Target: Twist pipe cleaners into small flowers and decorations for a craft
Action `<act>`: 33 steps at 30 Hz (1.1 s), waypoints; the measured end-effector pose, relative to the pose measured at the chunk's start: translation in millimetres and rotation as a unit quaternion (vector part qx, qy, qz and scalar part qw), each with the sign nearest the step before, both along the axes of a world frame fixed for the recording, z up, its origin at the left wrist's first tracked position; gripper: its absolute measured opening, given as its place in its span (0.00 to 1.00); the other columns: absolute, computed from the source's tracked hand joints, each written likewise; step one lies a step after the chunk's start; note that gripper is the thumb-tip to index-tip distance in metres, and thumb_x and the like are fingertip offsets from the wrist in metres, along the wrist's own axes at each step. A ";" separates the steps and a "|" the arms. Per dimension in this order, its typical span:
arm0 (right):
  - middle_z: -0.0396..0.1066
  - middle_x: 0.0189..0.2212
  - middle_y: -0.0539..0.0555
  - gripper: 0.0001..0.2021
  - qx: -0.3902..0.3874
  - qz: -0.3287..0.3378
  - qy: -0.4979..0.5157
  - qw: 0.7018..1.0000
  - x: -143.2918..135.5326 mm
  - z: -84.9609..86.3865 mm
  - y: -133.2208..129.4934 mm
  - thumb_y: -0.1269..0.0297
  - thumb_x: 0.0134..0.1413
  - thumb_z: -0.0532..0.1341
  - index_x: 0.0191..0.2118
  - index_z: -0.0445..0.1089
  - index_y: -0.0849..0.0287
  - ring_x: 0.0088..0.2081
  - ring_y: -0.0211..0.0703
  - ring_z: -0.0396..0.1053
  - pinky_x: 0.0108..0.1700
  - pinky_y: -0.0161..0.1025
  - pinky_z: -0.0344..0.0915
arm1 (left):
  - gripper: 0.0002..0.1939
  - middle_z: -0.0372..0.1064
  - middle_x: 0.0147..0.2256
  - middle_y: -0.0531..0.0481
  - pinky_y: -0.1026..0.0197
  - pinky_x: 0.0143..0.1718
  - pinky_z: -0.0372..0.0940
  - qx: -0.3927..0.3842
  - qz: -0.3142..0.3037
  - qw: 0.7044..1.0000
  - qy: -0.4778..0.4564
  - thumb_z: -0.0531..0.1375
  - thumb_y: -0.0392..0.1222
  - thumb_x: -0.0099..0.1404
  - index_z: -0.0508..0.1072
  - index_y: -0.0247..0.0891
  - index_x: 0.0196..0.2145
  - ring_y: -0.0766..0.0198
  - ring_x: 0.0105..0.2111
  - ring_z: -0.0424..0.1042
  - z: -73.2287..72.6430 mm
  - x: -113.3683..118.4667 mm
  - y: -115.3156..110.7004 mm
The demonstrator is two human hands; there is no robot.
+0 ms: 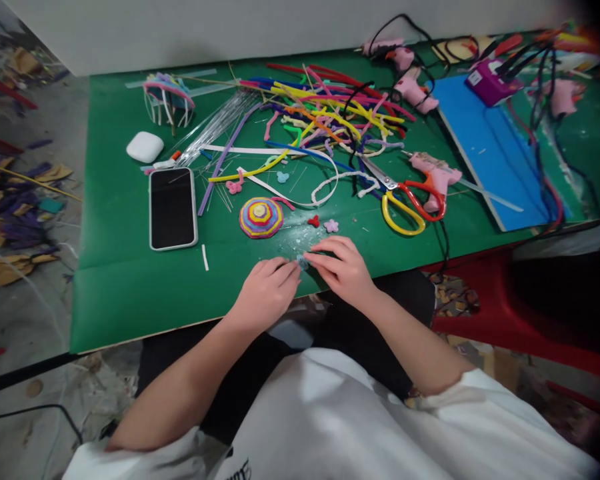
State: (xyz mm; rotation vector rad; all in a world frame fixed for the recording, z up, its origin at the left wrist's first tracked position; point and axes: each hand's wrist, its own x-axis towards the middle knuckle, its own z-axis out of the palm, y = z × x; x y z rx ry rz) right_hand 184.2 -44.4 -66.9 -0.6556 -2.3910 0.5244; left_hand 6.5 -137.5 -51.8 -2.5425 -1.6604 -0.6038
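Observation:
Near the front edge of the green table, my left hand (275,287) and my right hand (344,270) meet at a small light-blue pipe-cleaner shape (303,262). Fingertips of both hands pinch it from either side, and they partly hide it. Just beyond them lie a small red pipe-cleaner shape (313,221) and a pale pink pipe-cleaner flower (331,226). A striped pipe-cleaner dome (261,218) in yellow, pink and blue sits left of these. Further back are a light-blue pipe-cleaner shape (283,177) and a pink one (235,185).
Scissors (405,200) with red and yellow handles lie at right, by a pink glue gun (433,175). A phone (173,208) and a white case (145,147) are at left. Loose pipe cleaners (330,113) are heaped at the back. A blue board (485,147) lies far right.

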 end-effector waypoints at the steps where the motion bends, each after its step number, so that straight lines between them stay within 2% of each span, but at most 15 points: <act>1: 0.70 0.42 0.54 0.17 0.007 0.002 0.001 1.000 1.3 0.3 -0.9 0.74 0.53 0.56 0.46 0.71 0.50 0.47 0.44 0.61 0.49 0.48 0.63 | 0.12 0.72 0.42 0.45 0.56 0.41 0.63 0.002 0.000 1.000 -0.001 0.53 0.36 0.63 0.71 0.33 0.43 0.58 0.43 0.67 0.1 -0.2 0.0; 5: 0.70 0.43 0.54 0.16 0.049 0.028 -0.044 0.997 1.8 1.9 -3.3 0.75 0.52 0.55 0.43 0.72 0.51 0.49 0.46 0.60 0.49 0.49 0.62 | 0.12 0.72 0.41 0.45 0.56 0.41 0.63 0.004 0.005 1.000 -0.004 0.54 0.36 0.63 0.71 0.33 0.43 0.58 0.42 0.67 -0.6 -0.8 -0.1; 10: 0.70 0.42 0.55 0.15 0.084 0.027 -0.087 0.992 -1.1 3.1 -5.1 0.75 0.52 0.55 0.42 0.73 0.54 0.50 0.47 0.59 0.50 0.50 0.60 | 0.12 0.72 0.42 0.46 0.57 0.40 0.62 -0.003 0.012 1.000 -0.019 0.53 0.36 0.64 0.70 0.34 0.44 0.58 0.42 0.67 -5.6 -2.3 1.2; 17: 0.70 0.42 0.54 0.16 0.010 0.045 -0.047 0.998 2.1 -1.9 -1.3 0.76 0.51 0.54 0.42 0.73 0.54 0.50 0.47 0.60 0.50 0.51 0.63 | 0.09 0.71 0.36 0.46 0.58 0.37 0.61 -0.016 0.038 0.999 0.013 0.52 0.37 0.65 0.71 0.33 0.36 0.60 0.37 0.66 -5.1 1.5 10.8; 20: 0.70 0.42 0.54 0.15 -0.001 0.050 -0.036 0.998 2.8 -3.1 -0.8 0.76 0.51 0.54 0.41 0.73 0.55 0.50 0.47 0.60 0.50 0.50 0.63 | 0.09 0.71 0.35 0.45 0.58 0.37 0.61 -0.004 0.039 0.999 0.029 0.52 0.36 0.64 0.71 0.33 0.37 0.59 0.37 0.66 -4.5 4.1 11.2; 22: 0.71 0.42 0.55 0.15 0.000 0.053 -0.034 0.998 3.1 -3.5 -0.8 0.76 0.51 0.54 0.40 0.73 0.56 0.49 0.47 0.60 0.50 0.50 0.63 | 0.09 0.71 0.35 0.45 0.57 0.37 0.61 -0.004 0.049 0.999 0.009 0.52 0.36 0.64 0.71 0.33 0.38 0.60 0.37 0.66 -4.8 5.0 10.9; 28: 0.70 0.43 0.54 0.15 0.010 0.054 -0.056 0.997 3.9 -2.7 -0.8 0.74 0.52 0.53 0.42 0.72 0.54 0.49 0.47 0.60 0.50 0.51 0.62 | 0.10 0.71 0.34 0.47 0.58 0.38 0.64 -0.043 0.092 0.984 -0.145 0.52 0.38 0.64 0.73 0.35 0.36 0.63 0.35 0.66 -6.4 4.0 13.8; 33: 0.70 0.43 0.56 0.14 0.042 0.048 -0.083 0.994 1.9 -0.5 -5.0 0.72 0.54 0.53 0.42 0.72 0.55 0.49 0.48 0.59 0.49 0.51 0.62 | 0.09 0.71 0.34 0.47 0.59 0.38 0.63 -0.043 0.089 0.985 -0.141 0.53 0.38 0.64 0.73 0.35 0.36 0.63 0.35 0.66 -7.3 4.4 14.1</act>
